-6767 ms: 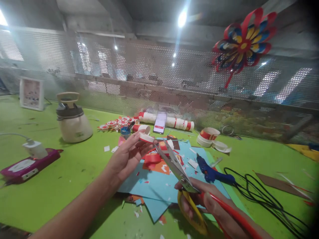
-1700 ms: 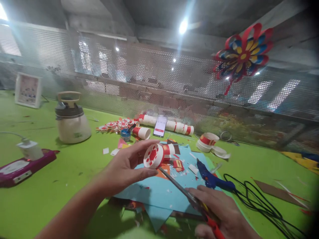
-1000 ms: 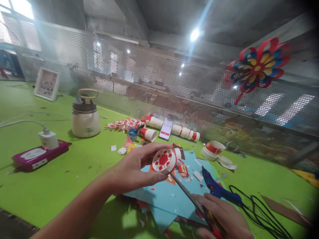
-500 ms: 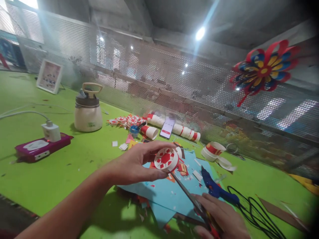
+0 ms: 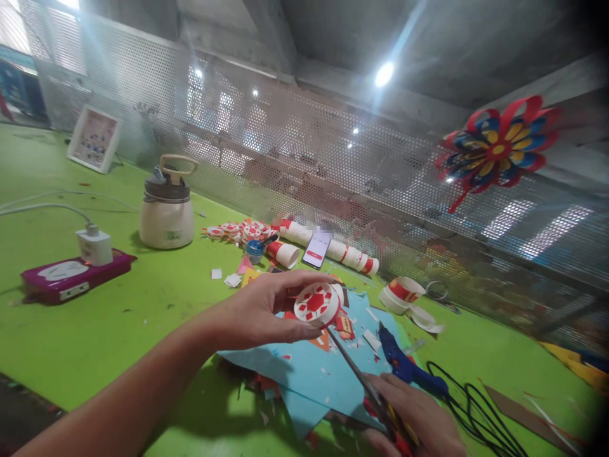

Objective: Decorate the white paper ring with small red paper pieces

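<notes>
Between the thumb and fingers of my left hand (image 5: 266, 310) is a round white paper piece (image 5: 316, 304) with a red pattern on its face. My right hand (image 5: 409, 412) is closed on scissors (image 5: 364, 381) with red and yellow handles. The scissor tips point up and left, just below the round piece; whether they touch it I cannot tell. Under both hands lie light blue paper sheets (image 5: 304, 381) with small red and white scraps. A small red and yellow paper piece (image 5: 345, 327) rests on the sheets.
A blue glue gun (image 5: 412, 368) with a black cable lies at the right. Farther back are a phone (image 5: 316, 249), a red and white roll (image 5: 349, 255), a cut paper cup (image 5: 403, 293) and a cream pot (image 5: 166, 216). A purple power strip (image 5: 76, 273) sits left.
The camera view has shifted slightly, so the table items appear a little farther left. Both hands keep their holds, and the scissors remain below the round piece.
</notes>
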The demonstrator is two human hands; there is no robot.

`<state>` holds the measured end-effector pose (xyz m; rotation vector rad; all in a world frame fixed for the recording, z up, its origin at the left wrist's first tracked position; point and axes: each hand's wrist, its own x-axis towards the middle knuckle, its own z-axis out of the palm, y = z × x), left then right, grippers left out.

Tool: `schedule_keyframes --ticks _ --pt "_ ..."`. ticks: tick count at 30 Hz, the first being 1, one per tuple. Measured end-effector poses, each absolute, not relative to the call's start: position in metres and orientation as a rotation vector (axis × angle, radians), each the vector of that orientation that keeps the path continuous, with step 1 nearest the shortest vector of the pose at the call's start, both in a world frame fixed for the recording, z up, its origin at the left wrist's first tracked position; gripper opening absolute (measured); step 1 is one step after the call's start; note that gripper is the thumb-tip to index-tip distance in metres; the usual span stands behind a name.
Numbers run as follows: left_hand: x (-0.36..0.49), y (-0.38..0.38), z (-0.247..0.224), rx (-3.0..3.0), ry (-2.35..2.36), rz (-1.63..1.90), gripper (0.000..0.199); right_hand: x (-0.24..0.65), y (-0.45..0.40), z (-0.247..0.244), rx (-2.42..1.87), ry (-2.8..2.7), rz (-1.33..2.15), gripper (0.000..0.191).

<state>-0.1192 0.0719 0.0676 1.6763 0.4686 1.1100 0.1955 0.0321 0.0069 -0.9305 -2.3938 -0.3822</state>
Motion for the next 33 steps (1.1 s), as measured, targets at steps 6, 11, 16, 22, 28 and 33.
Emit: schedule_keyframes --ticks 6,11,16,22,28,33 --pt "-0.1189 0.0714 0.0682 1.638 0.462 1.090 0.055 0.1969 0.0346 0.0103 -0.865 -2.446 -0.437 0.043" --pt "-0.1192 0.0726 0.0685 1.610 0.455 1.077 0.057 0.1942 0.0352 0.0121 -0.814 -2.461 -0.450 0.043" --pt "-0.1196 0.0743 0.0672 1.610 0.432 1.079 0.056 0.1997 0.0351 0.0091 -0.808 -2.471 -0.469 0.043" --pt "-0.1202 0.0747 0.0643 1.607 0.409 1.074 0.056 0.1991 0.0340 0.0083 -0.814 -2.456 -0.478 0.043" --pt "-0.1210 0.0719 0.0660 1.621 0.433 1.070 0.056 0.1989 0.0327 0.0075 -0.824 -2.457 -0.461 0.042" --pt "-0.1217 0.0706 0.0693 1.641 0.512 1.093 0.056 0.1932 0.0324 0.0060 -0.865 -2.411 -0.353 0.038"
